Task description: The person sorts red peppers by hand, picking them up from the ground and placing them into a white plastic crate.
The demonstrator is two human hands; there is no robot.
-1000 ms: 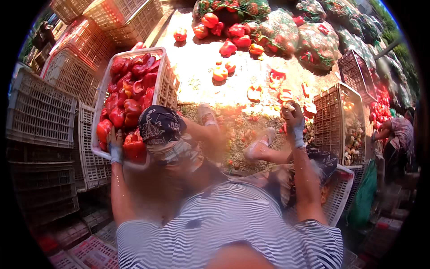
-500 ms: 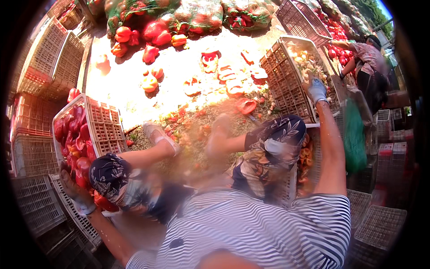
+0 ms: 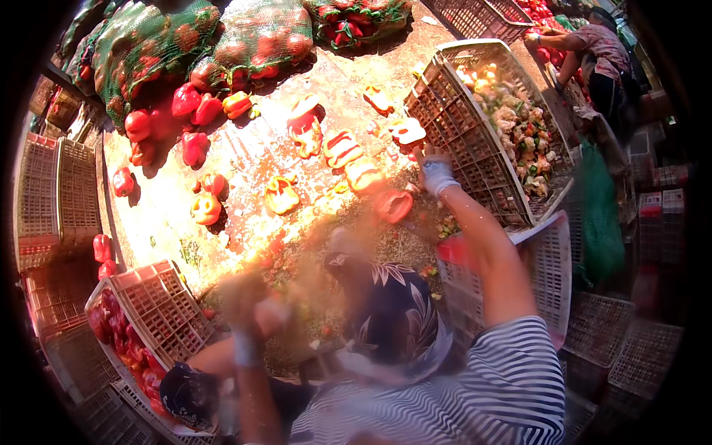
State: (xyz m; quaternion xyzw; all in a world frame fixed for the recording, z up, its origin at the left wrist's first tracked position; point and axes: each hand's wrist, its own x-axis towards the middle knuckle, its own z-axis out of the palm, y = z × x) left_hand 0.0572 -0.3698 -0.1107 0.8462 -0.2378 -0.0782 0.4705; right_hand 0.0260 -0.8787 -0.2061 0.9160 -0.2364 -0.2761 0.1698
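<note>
My right hand (image 3: 439, 170), in a pale glove, reaches out beside the left wall of a tilted crate (image 3: 463, 141) filled with pepper cores and scraps. Its fingers are apart, with nothing visible in them. Close by lie a red pepper half (image 3: 393, 205) and a yellow-orange pepper half (image 3: 407, 130). More cut peppers (image 3: 343, 149) are spread over the sunlit ground. My left hand (image 3: 248, 304) hangs over the scraps in front of me, near my knees; motion smears its fingers. A crate (image 3: 165, 300) with red pepper pieces (image 3: 122, 326) leans at my left.
Green net sacks (image 3: 263, 33) of peppers line the far side, with whole red peppers (image 3: 195, 148) before them. Stacked crates (image 3: 55, 193) stand at the left. Another crate (image 3: 545, 274) is beside my right arm. A co-worker (image 3: 604, 55) bends over peppers at the far right.
My right hand has left the crate of scraps and moved left to the ground beside it. My left hand has moved from the red pepper crate in toward the middle. My view has shifted.
</note>
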